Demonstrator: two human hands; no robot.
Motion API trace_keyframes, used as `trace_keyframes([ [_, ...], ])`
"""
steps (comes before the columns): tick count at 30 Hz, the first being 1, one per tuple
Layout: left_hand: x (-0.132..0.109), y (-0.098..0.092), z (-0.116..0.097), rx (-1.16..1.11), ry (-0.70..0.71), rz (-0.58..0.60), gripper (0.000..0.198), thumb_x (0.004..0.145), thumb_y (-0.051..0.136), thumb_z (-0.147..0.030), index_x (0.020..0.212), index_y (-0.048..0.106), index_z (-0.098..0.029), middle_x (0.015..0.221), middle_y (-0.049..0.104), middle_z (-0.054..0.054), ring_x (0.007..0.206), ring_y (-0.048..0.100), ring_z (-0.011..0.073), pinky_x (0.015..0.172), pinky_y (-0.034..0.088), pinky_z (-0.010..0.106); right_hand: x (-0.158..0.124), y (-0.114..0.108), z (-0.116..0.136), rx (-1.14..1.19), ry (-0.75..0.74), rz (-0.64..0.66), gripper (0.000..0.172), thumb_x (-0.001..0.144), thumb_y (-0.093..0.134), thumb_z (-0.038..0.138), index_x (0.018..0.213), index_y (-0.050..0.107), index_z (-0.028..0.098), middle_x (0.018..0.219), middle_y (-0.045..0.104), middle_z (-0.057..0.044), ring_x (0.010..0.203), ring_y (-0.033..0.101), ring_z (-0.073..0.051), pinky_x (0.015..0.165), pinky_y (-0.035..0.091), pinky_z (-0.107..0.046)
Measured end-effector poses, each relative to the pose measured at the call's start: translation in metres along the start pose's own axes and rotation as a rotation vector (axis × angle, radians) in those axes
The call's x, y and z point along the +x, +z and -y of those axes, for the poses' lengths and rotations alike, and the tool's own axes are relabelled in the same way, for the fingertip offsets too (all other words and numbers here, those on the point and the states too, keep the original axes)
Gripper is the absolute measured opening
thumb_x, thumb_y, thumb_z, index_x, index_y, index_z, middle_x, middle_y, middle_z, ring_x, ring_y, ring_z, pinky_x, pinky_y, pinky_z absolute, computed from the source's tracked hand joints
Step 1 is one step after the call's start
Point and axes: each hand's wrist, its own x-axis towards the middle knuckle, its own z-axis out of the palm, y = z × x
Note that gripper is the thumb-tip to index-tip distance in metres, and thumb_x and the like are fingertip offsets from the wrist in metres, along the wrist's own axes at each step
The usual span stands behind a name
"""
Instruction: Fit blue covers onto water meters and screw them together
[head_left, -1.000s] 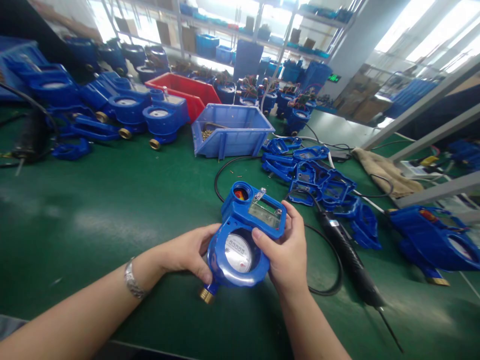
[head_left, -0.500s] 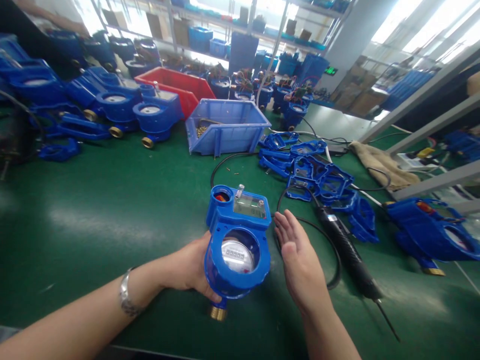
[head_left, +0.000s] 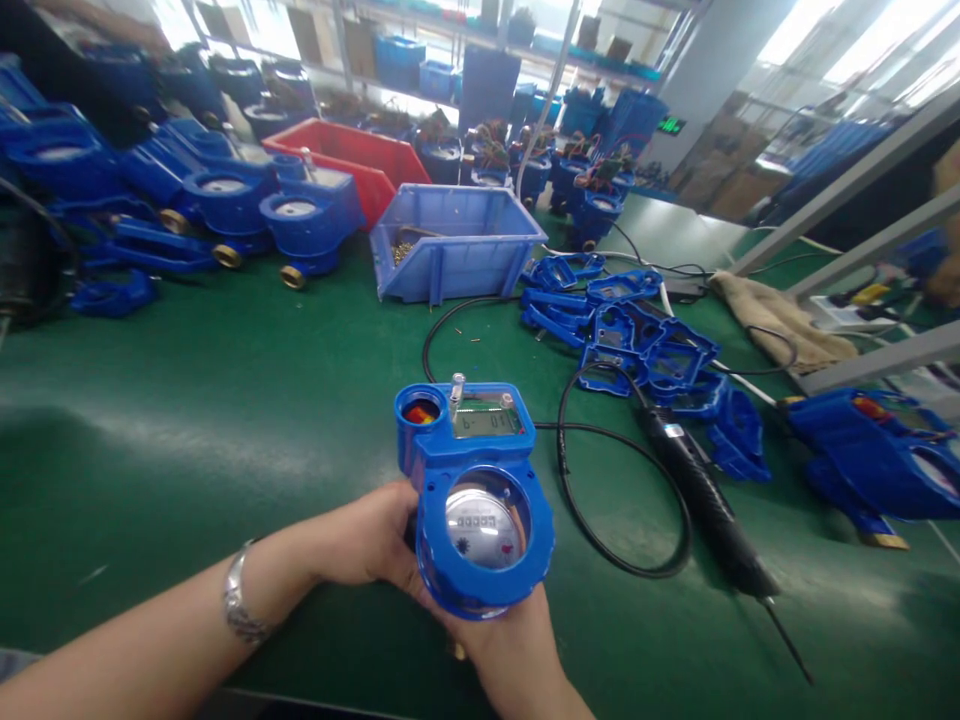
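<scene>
While the green bench (head_left: 225, 430) spreads out ahead of you, the pale blue bin (head_left: 476, 272) stands toward its far side, just in front of the red bin (head_left: 352, 160). Heap of blue frames (head_left: 622, 335) to the right. Black screwdriver (head_left: 709, 510) lies near them, bit toward you; cable loop (head_left: 637, 573) beside it.

Blue meter (head_left: 476, 495) is right in front of you, over the near part of the bench, dial and display facing up. Base hidden; cannot tell whether it touches down. Your left hand (head_left: 375, 535) is curled around its left side, far fingertips out of sight. Your right hand (head_left: 510, 635) sits bent under the lower rim; fingers covered, so no telling how closed.

Risks, as judged: smooth casing could roll or drop if the low support slackens; swinging it right could snag the cable loop; a knock could break the upright clear peg (head_left: 457, 392). Two loose screws (head_left: 474, 340) could scatter if brushed.
</scene>
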Motion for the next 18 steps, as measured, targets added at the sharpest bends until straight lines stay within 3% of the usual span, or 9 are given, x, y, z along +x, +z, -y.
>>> trace_keyframes([
  [3,-0.001,0.006,0.002,-0.032,0.037,-0.061,0.054,0.056,0.081,-0.017,0.107,0.067,-0.023,0.11,0.07,0.004,0.108,0.061,0.0285,0.101,0.041,0.046,0.001,0.002,0.006,-0.012,0.01,-0.052,0.071,0.056,0.08,0.037,0.117,0.048,0.019,0.099,0.068,-0.008,0.094,0.066,-0.028,0.076,0.058,-0.037],
  [8,-0.002,0.015,0.004,-0.091,-0.012,-0.15,0.049,0.054,0.081,-0.015,0.101,0.07,-0.023,0.105,0.072,0.006,0.101,0.064,0.0303,0.095,0.046,0.048,-0.001,-0.001,0.019,-0.04,0.051,-0.088,0.072,0.056,0.08,0.035,0.118,0.048,0.019,0.105,0.066,-0.009,0.099,0.064,-0.028,0.083,0.056,-0.038],
  [11,-0.005,0.02,0.007,-0.069,-0.007,-0.242,0.048,0.053,0.082,-0.02,0.099,0.07,-0.023,0.104,0.072,0.007,0.101,0.064,0.0313,0.094,0.046,0.049,-0.006,0.003,0.011,-0.076,0.08,-0.163,0.078,0.053,0.08,0.041,0.12,0.046,0.018,0.109,0.064,-0.012,0.1,0.063,-0.029,0.089,0.052,-0.043],
  [14,-0.008,0.028,0.014,0.019,0.01,-0.373,0.06,0.05,0.085,-0.025,0.108,0.067,-0.023,0.108,0.069,0.01,0.102,0.063,0.0331,0.095,0.044,0.05,-0.01,0.009,-0.004,-0.139,0.076,-0.252,0.088,0.053,0.079,0.047,0.127,0.041,0.017,0.119,0.059,-0.017,0.104,0.061,-0.033,0.093,0.048,-0.049],
  [18,-0.012,0.041,0.025,0.006,0.014,-0.54,0.067,0.052,0.085,-0.032,0.114,0.062,-0.025,0.108,0.067,0.009,0.1,0.063,0.0317,0.095,0.045,0.049,-0.013,0.009,-0.022,-0.123,0.029,-0.238,0.087,0.058,0.078,0.043,0.132,0.039,0.019,0.119,0.06,-0.016,0.103,0.062,-0.031,0.089,0.051,-0.046],
])
